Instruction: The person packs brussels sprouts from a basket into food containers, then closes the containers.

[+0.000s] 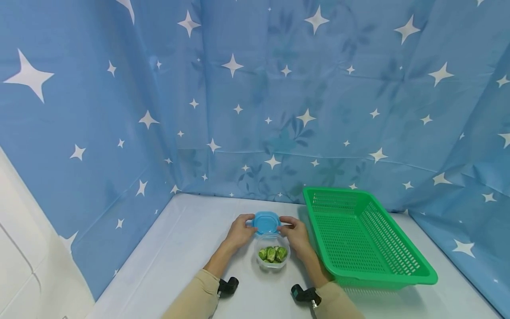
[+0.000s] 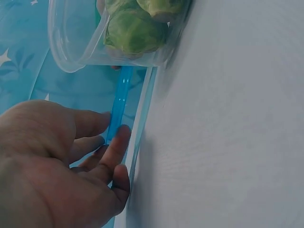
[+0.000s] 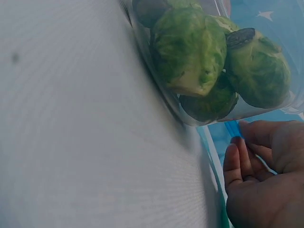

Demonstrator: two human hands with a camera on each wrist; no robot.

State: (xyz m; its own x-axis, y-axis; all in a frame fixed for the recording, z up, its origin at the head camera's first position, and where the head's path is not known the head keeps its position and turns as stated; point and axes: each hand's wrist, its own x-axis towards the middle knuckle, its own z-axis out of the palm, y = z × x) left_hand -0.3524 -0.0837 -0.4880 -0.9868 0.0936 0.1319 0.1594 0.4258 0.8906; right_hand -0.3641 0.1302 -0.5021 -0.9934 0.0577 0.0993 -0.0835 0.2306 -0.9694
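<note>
Between both hands is a blue lid, its rounded-square face turned up toward the head camera. My left hand pinches its left edge between thumb and fingers. On the opposite edge, my right hand pinches the lid the same way. Just nearer to me, a clear plastic container stands uncovered on the table, holding several Brussels sprouts. In the left wrist view the lid appears edge-on beyond the container. The right wrist view shows sprouts through the container wall, which hides most of the lid.
A large green plastic basket with slotted sides stands on the white table, close beside my right forearm. A blue curtain with white stars hangs behind the table and along its sides. A black wrist camera sits at the left sleeve.
</note>
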